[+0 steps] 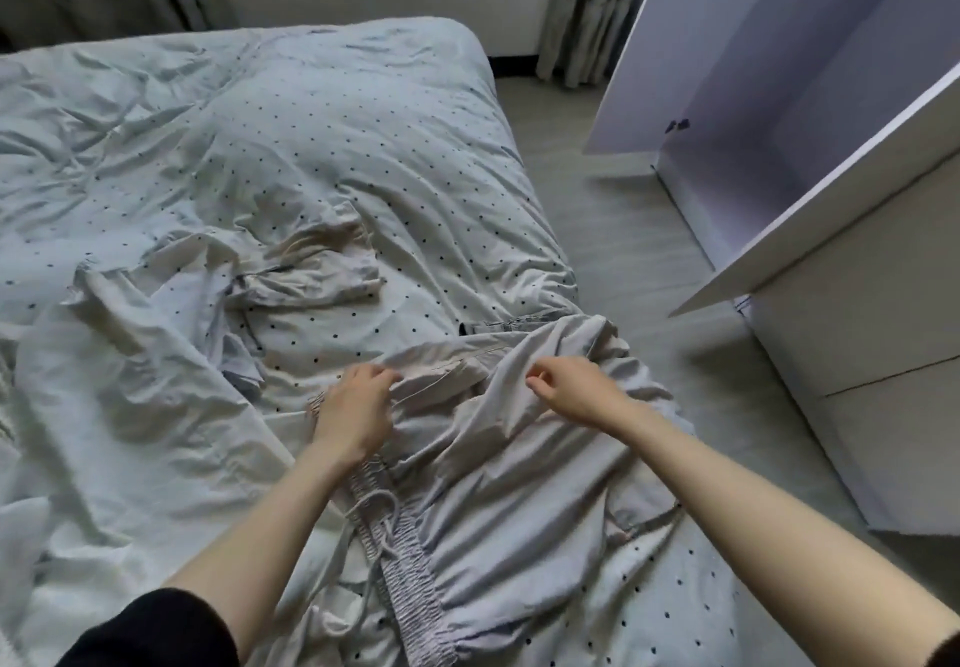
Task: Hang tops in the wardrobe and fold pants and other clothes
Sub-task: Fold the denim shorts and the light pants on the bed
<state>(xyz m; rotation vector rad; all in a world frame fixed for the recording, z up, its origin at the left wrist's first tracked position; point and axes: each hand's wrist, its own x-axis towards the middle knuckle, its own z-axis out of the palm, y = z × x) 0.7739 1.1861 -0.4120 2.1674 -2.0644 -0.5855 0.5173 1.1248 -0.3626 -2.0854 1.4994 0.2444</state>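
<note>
Dim, soft, even light; wide-angle edge distortion

Ahead of the fingers: open stretch of pale dotted bedsheet (332,157), flat, passable. Ahead-left of the fingers: crumpled cream shirt (291,261), low heap in the way. Right of the fingers: bare grey floor strip (623,230), free, bounded by open white wardrobe door (810,230) and beige drawer cabinet (872,365).

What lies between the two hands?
In the head view, bunched grey pants fabric fills the stretch between the left hand and right hand.
</note>
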